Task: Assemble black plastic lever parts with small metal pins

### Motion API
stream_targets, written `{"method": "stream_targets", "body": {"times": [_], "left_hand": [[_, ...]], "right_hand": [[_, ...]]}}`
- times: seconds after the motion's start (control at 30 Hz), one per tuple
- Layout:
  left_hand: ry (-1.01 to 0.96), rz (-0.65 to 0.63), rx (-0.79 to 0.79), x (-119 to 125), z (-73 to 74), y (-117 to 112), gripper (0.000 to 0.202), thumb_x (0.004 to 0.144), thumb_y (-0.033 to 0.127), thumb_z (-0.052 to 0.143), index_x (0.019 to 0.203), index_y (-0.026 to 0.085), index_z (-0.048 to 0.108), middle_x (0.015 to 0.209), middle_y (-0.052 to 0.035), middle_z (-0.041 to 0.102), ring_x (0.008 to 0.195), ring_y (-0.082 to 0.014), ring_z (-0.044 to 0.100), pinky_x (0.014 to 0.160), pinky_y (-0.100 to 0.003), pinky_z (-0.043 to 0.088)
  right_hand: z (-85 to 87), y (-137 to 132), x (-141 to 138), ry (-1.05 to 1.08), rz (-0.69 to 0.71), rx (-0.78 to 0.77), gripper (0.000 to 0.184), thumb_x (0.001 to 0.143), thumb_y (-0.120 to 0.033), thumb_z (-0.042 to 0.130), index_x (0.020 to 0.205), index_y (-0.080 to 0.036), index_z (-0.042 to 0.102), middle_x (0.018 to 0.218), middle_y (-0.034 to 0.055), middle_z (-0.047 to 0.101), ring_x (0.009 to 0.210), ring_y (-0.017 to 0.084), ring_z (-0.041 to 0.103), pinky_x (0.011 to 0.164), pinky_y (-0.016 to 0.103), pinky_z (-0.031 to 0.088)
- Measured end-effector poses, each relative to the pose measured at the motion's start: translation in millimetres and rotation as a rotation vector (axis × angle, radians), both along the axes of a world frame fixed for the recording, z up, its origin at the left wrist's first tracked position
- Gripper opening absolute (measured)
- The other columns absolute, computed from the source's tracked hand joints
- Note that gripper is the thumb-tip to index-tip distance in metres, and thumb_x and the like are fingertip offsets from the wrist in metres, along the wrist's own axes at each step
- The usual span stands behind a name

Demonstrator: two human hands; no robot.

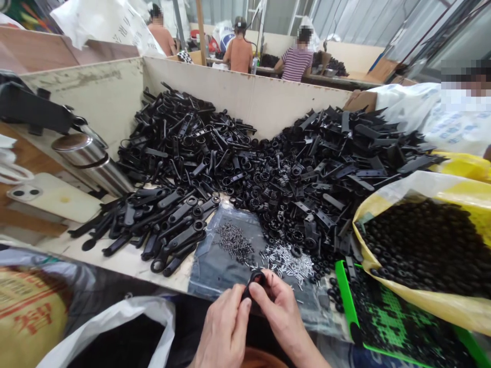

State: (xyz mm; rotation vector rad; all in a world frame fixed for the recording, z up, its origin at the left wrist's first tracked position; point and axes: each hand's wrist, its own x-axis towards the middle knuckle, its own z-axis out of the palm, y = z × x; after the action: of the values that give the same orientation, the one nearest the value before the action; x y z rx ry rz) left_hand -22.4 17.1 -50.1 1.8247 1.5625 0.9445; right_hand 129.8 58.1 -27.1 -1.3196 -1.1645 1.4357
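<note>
My left hand (224, 327) and my right hand (278, 312) meet low in the view, pinching a small black plastic ring part (253, 282) between their fingertips. Just beyond them lies a dark plastic sheet (226, 271) holding a patch of dark small pins (233, 243) and a patch of silver metal pins (284, 263). Behind that rises a large heap of black plastic lever parts with ring ends (230, 168). Neither hand touches the heap. Black rings fill a yellow-and-white bag (429, 245) to the right.
A green-rimmed tray of black rings (395, 322) sits at lower right. A steel flask (88, 158) and a white phone (49, 197) lie at left. Pale board walls (245, 97) back the heap. A person in white (433, 117) stands at right; several co-workers sit beyond.
</note>
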Motion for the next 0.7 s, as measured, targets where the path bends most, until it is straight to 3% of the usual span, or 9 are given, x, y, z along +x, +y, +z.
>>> {"method": "stream_targets", "body": {"times": [0.07, 0.2, 0.27, 0.47, 0.6, 0.7], "left_hand": [[0.008, -0.048, -0.073, -3, 7.7, 4, 0.034, 0.102, 0.042, 0.043, 0.122, 0.026, 0.065, 0.117, -0.0086, 0.077, 0.107, -0.0236, 0.073, 0.091, -0.031, 0.059], [-0.112, 0.0, -0.253, -3, 21.4, 8, 0.038, 0.098, 0.048, 0.049, 0.127, 0.027, 0.062, 0.124, -0.0076, 0.074, 0.114, -0.0246, 0.069, 0.1, -0.036, 0.054], [-0.188, -0.03, -0.295, -3, 28.8, 9, 0.036, 0.098, 0.048, 0.048, 0.125, 0.028, 0.062, 0.124, -0.0066, 0.074, 0.111, -0.0236, 0.069, 0.098, -0.035, 0.054], [-0.234, -0.049, -0.234, -2, 39.5, 14, 0.024, 0.1, 0.039, 0.047, 0.113, 0.028, 0.064, 0.102, -0.004, 0.075, 0.09, -0.0195, 0.071, 0.088, -0.03, 0.054], [-0.222, 0.001, -0.162, 1, 37.8, 12, 0.022, 0.1, 0.036, 0.047, 0.111, 0.028, 0.065, 0.099, -0.0033, 0.075, 0.088, -0.0191, 0.071, 0.086, -0.029, 0.053], [-0.191, -0.012, -0.197, 0, 42.8, 16, 0.021, 0.101, 0.036, 0.046, 0.109, 0.027, 0.063, 0.095, -0.0022, 0.075, 0.085, -0.018, 0.07, 0.081, -0.027, 0.053]], "right_hand": [[-0.7, 0, 0, 0.023, -0.022, -0.007, 0.041, 0.087, -0.056, 0.068, 0.077, -0.018, 0.057, 0.07, -0.0036, 0.049, 0.063, 0.011, 0.042, 0.059, 0.022, 0.039], [-0.4, 1, 2, 0.092, -0.042, -0.061, 0.042, 0.085, -0.059, 0.07, 0.08, -0.019, 0.059, 0.068, -0.0043, 0.048, 0.059, 0.01, 0.039, 0.051, 0.02, 0.036], [0.3, 1, 3, 0.126, -0.059, -0.089, 0.043, 0.084, -0.06, 0.071, 0.079, -0.019, 0.058, 0.065, -0.0055, 0.045, 0.055, 0.009, 0.034, 0.047, 0.018, 0.032], [2.2, -2, -1, 0.193, -0.117, -0.12, 0.046, 0.08, -0.063, 0.074, 0.078, -0.021, 0.055, 0.06, -0.0086, 0.038, 0.048, 0.006, 0.023, 0.04, 0.017, 0.026], [-0.2, -7, -6, 0.173, -0.138, -0.087, 0.045, 0.083, -0.062, 0.071, 0.08, -0.021, 0.056, 0.063, -0.0076, 0.04, 0.05, 0.007, 0.026, 0.043, 0.018, 0.031], [-1.9, -8, -5, 0.111, -0.156, -0.053, 0.041, 0.086, -0.059, 0.07, 0.082, -0.02, 0.057, 0.066, -0.0062, 0.043, 0.054, 0.009, 0.033, 0.048, 0.019, 0.035]]}}
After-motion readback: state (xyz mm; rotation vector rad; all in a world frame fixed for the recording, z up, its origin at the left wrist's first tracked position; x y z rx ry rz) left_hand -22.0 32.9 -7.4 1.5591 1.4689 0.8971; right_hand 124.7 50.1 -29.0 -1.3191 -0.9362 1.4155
